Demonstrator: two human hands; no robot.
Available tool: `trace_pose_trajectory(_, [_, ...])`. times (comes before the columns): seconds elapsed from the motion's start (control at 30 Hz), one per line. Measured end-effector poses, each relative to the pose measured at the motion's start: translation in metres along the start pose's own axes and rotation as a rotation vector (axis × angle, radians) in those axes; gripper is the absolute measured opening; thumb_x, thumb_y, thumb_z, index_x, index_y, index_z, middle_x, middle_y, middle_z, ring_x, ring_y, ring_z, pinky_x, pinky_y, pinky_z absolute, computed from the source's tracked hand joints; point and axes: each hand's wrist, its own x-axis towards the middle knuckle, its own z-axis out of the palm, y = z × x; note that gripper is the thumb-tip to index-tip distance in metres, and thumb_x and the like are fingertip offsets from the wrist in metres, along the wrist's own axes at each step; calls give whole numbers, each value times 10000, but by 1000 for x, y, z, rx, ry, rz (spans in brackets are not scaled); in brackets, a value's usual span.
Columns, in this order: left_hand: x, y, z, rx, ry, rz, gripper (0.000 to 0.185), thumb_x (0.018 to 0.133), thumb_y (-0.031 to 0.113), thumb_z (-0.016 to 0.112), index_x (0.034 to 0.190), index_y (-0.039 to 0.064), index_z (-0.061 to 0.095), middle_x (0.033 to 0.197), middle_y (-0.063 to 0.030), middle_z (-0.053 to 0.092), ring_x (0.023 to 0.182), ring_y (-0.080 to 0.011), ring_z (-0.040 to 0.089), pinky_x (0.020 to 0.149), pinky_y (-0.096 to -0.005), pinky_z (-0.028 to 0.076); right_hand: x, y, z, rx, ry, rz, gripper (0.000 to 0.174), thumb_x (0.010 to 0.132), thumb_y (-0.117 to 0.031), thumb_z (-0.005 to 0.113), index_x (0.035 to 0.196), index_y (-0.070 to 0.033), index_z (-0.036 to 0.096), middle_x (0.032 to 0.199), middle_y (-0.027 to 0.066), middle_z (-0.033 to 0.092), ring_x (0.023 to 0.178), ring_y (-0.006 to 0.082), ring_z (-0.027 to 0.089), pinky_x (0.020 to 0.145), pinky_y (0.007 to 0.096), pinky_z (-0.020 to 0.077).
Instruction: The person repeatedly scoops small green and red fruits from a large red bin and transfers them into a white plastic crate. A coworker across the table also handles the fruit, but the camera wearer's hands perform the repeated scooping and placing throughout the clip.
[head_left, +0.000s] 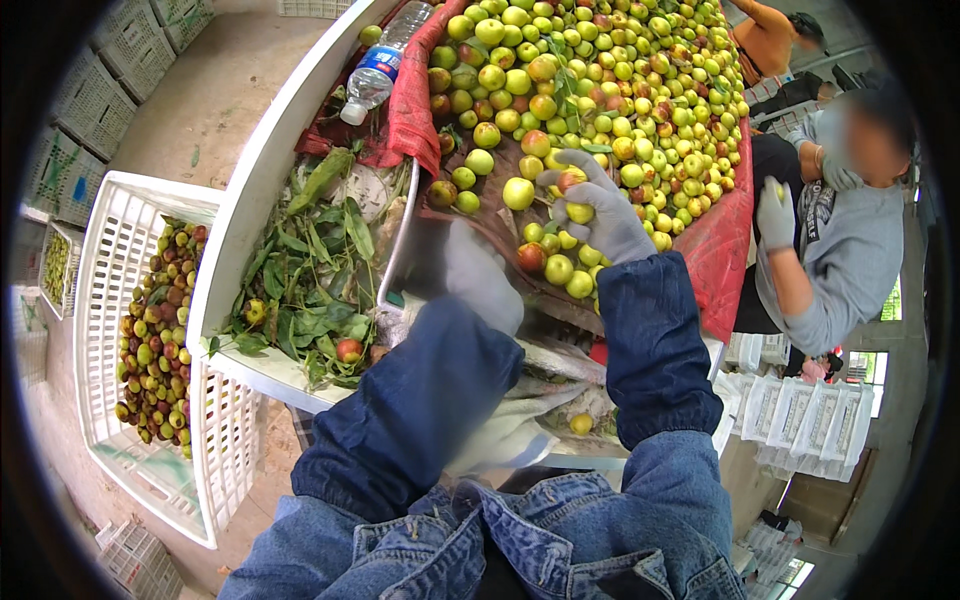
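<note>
A large heap of small green and red fruit, likely jujubes, covers the red cloth on the bench. At the heap's near edge my right hand, in a light grey glove, holds fruit between its curled fingers, one reddish and one yellow-green. My left hand, gloved too and blurred by motion, is to the left over a dark gap beside the heap; whether it holds anything cannot be told. Several loose fruit lie just below my right hand on the brown cloth.
Leaves and twigs fill the bench's left corner, inside its white rim. A plastic bottle lies above them. Left of the bench, a white crate holds darker fruit. A co-worker in grey sits at the right; another person is beyond.
</note>
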Motion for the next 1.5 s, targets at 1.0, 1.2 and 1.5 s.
trace_pose_trajectory(1.0, [26, -15, -8, -103, -16, -81, 445, 988, 399, 425, 1220, 40, 546, 1216, -132, 570, 1116, -238, 564, 995, -359, 437, 156, -23, 137, -1572, 389, -411, 473, 876, -142, 518, 1342, -64, 508, 1209, 212, 621, 1103, 380, 601, 994, 444, 463])
trace_pose_trajectory(1.2, [49, -24, -26, -38, -67, -33, 491, 963, 471, 463, 1243, 72, 528, 1264, -97, 545, 1174, -195, 524, 1024, -357, 409, 168, 20, 80, -1811, 151, -480, 425, 858, -200, 567, 1266, -91, 518, 1172, 199, 563, 1115, 425, 550, 933, 502, 481])
trace_pose_trajectory(1.5, [33, -20, -27, 128, -96, 67, 569, 964, 491, 454, 1365, 88, 456, 1365, -72, 499, 1330, -172, 436, 1101, -341, 348, 110, -28, 50, -1137, 322, -442, 230, 706, -280, 752, 792, -69, 719, 900, 132, 686, 866, 289, 652, 835, 351, 518])
